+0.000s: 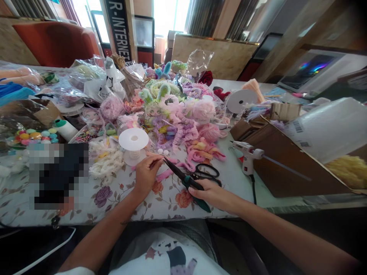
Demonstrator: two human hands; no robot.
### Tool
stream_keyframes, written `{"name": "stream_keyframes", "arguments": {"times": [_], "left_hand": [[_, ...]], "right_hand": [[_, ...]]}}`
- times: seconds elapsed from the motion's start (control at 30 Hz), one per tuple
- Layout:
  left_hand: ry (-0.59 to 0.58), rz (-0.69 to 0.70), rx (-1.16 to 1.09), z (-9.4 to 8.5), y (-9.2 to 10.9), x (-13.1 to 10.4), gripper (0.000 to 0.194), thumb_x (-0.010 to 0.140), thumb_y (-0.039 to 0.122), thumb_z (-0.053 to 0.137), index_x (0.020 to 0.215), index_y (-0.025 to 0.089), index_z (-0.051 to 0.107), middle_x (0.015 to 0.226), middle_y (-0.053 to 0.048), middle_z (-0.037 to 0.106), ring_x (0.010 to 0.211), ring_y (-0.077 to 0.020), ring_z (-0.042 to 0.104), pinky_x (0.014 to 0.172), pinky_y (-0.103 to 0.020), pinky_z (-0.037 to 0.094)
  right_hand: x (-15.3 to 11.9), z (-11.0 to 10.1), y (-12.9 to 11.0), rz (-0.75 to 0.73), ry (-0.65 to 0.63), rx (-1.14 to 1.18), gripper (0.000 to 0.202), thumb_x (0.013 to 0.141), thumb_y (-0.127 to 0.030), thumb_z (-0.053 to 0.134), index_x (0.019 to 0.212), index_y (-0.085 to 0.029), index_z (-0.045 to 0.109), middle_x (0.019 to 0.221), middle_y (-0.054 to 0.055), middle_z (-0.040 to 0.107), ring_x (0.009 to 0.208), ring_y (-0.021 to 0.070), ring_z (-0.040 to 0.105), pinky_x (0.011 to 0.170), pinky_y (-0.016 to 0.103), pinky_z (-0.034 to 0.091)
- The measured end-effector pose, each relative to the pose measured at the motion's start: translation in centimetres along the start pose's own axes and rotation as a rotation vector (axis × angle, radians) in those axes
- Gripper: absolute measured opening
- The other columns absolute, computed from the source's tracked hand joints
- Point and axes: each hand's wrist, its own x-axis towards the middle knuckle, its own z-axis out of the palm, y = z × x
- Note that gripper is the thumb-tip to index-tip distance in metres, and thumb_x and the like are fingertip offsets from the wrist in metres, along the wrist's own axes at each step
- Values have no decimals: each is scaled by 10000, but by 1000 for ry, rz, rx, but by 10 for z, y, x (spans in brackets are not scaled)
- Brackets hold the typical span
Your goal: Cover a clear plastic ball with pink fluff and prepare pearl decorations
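My right hand (210, 193) is closed around the dark green handles of long-nosed pliers (183, 178). The pliers' black tips point up and left, reaching the fingertips of my left hand (146, 173). Those left fingers are pinched together; what they hold is too small to make out. A white spool (133, 139) stands just behind my left hand. Black-handled scissors (207, 172) lie beyond the pliers, close to my right hand. Pink ribbon (164, 174) lies on the floral tablecloth (120, 202) under the tips.
Yarn and ruffled ribbon (179, 128) are heaped at the middle back. A glue gun (247, 154) and a cardboard box (286, 160) stand at the right. To the left are a thread cone (65, 130), colourful beads (36, 135) and a blurred-out dark object (61, 172).
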Motion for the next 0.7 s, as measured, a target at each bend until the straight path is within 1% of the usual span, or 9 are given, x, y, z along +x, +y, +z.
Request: {"name": "stream_keyframes", "arguments": {"times": [0.2, 0.33, 0.5, 0.6, 0.7], "left_hand": [[15, 92, 130, 2, -1, -1, 117, 848, 259, 637, 876, 204, 735, 879, -34, 757, 793, -170, 681, 759, -276, 529], [11, 94, 150, 2, 0, -1, 117, 855, 243, 623, 888, 198, 727, 863, -29, 750, 778, -155, 673, 748, -255, 526], [9, 87, 139, 1, 1, -2, 118, 853, 253, 624, 885, 192, 721, 826, -23, 740, 741, -146, 667, 713, -238, 525], [23, 100, 133, 1, 1, -2, 100, 842, 239, 638, 867, 189, 721, 807, -18, 739, 715, -139, 663, 698, -228, 525], [30, 103, 141, 2, 1, -2, 90, 836, 223, 643, 863, 192, 723, 792, -12, 738, 697, -134, 660, 687, -223, 524]], "right_hand": [[1, 0, 1, -25, -10, -11, 463, 825, -618, 495, 759, -161, 532, 714, 19, 509, 667, 144, 468, 596, 249, 361], [-1, 0, -1, -22, -5, 4, 462, 835, -609, 491, 760, -155, 540, 739, 37, 547, 679, 152, 495, 592, 249, 383], [-3, 0, -5, 32, -9, -11, 467, 828, -623, 521, 776, -160, 542, 725, 32, 556, 644, 148, 501, 560, 243, 372], [-2, 0, -3, 7, -20, -13, 477, 837, -628, 487, 773, -157, 531, 733, 39, 557, 660, 154, 509, 586, 252, 390], [0, 1, 1, -28, -14, -38, 460, 841, -611, 471, 744, -163, 503, 701, 29, 526, 637, 144, 484, 571, 249, 371]]}}
